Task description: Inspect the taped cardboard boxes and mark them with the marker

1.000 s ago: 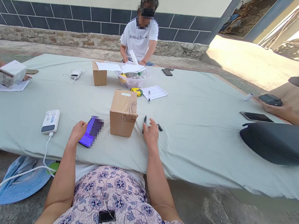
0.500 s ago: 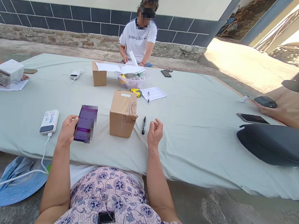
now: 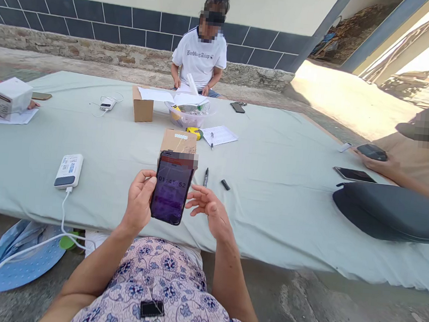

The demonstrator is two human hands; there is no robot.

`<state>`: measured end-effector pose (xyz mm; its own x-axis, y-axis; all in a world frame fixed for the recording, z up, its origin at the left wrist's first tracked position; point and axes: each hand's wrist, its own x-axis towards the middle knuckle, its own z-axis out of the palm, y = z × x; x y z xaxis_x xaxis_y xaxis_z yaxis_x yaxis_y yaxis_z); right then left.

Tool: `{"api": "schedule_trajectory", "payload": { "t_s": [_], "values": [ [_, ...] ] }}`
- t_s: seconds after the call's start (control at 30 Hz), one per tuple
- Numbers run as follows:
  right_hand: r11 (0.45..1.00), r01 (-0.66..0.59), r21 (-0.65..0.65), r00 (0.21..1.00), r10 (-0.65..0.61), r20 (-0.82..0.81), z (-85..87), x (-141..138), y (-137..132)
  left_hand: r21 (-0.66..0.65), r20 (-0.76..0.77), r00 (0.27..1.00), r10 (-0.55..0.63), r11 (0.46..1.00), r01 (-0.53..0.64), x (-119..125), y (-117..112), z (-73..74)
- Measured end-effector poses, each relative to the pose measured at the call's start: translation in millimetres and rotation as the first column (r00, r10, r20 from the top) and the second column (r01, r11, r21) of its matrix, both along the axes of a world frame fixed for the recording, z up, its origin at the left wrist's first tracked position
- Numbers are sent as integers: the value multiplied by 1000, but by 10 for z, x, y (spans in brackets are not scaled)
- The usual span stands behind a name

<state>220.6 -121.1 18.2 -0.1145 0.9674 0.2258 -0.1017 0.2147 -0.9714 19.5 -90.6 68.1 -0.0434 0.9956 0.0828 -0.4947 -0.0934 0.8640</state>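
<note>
My left hand (image 3: 141, 199) grips a smartphone (image 3: 171, 192) by its left edge, holding it upright above the near side of the table. A timer-like number shows on its dark purple screen. Close by the phone's right edge is my right hand (image 3: 212, 210), empty, its fingers apart. Behind the phone, and partly hidden by it, stands a brown cardboard box (image 3: 180, 141) with scribbled lines on top. A black marker (image 3: 206, 177) lies right of the box, and its black cap (image 3: 225, 185) rests a little farther right.
A white power bank (image 3: 68, 171) with a cable lies left. Farther back are a yellow tape measure (image 3: 194, 133), a paper sheet (image 3: 220, 136), a plastic basket (image 3: 188, 118) and another cardboard box (image 3: 143, 109). A black case (image 3: 392, 211) sits right. Other people sit around the cloth-covered table (image 3: 284, 223).
My left hand has carried the phone rightward, in front of the box. My right hand has moved left toward the phone, its fingers spreading, and the black cap is now visible.
</note>
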Motion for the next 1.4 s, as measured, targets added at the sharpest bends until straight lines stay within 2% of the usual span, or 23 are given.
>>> {"api": "schedule_trajectory", "payload": {
  "t_s": [0.1, 0.17, 0.27, 0.47, 0.63, 0.83, 1.03, 1.13, 1.23, 1.33, 1.4],
  "values": [
    [970, -219, -103, 972, 226, 67, 31, -1, -77, 2, 8, 1000, -14, 1000, 14, 111, -46, -40],
    [947, -275, -165, 954, 290, 74, 41, -37, -110, 9, 8, 1000, 4, 1000, -4, 131, -52, -54],
    [930, -308, -199, 946, 322, 44, 53, -109, -146, 31, -11, 999, 49, 998, -48, 133, -44, -58],
    [937, -289, -199, 957, 286, -40, 73, -164, -174, 43, -45, 997, 60, 997, -58, 172, -11, -109],
    [947, -255, -193, 966, 256, -20, 57, -161, -170, 57, -48, 998, 48, 997, -46, 203, 4, -147],
    [956, -252, -151, 968, 251, -21, 12, -161, -161, 50, -59, 997, 40, 998, -37, 193, -12, -98],
    [947, -273, -172, 962, 268, -50, 65, -208, -162, 14, -53, 998, 45, 999, -44, 129, 9, -46],
    [957, -250, -151, 968, 247, -37, 78, -213, -143, 19, -41, 992, 120, 993, -119, 23, 72, -22],
    [976, -180, -124, 984, 180, -10, 53, -177, -96, 46, -40, 969, 245, 969, -243, -165, 200, -2],
    [994, -49, -98, 999, 48, -20, 0, -127, -19, 50, -79, 934, 347, 938, -344, -411, 391, -32],
    [994, 63, -85, 996, -68, -58, -44, -100, 48, 29, -135, 902, 411, 911, -411, -587, 538, -104]
  ]
}}
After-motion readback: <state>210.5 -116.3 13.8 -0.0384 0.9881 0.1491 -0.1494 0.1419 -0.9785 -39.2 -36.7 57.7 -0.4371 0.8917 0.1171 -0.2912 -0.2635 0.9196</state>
